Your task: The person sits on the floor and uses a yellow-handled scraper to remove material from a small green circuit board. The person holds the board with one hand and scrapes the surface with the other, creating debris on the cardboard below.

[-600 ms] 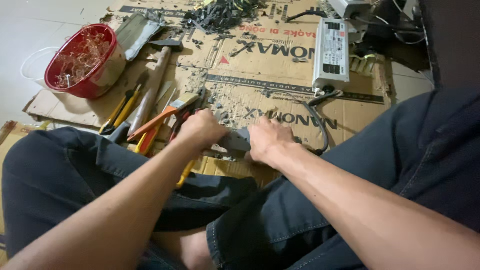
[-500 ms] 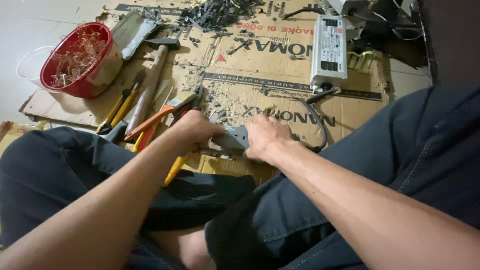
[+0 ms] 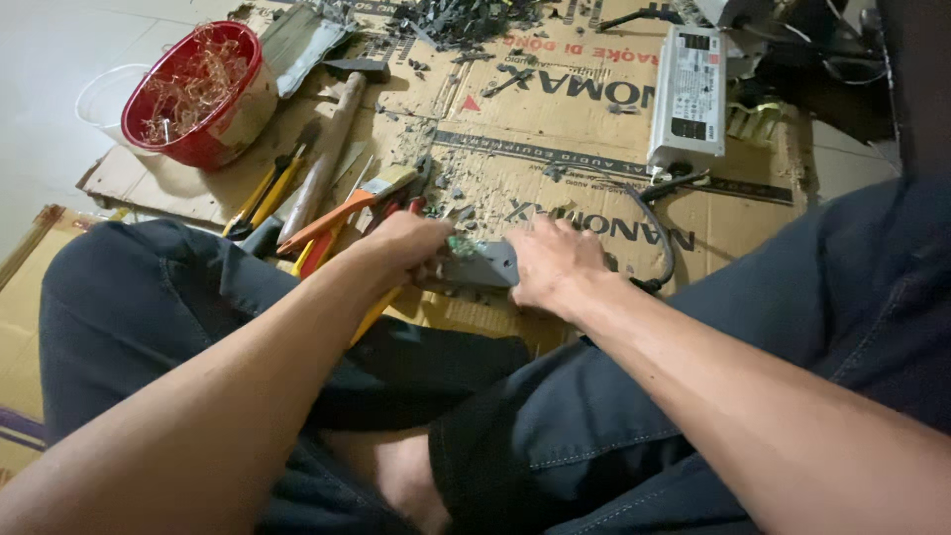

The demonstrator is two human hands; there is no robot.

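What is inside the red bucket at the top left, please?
The red bucket holds a loose tangle of thin, pale wire-like strands, filling it nearly to the rim. Anything beneath the tangle, and the bucket's bottom, is covered.

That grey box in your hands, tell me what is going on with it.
A person sits on the floor with both hands on a small grey box lying on flattened cardboard. The left hand grips its left end, with a yellow-handled tool showing below the fist. The right hand presses on its right end. Debris, hand tools and a red bucket lie around.
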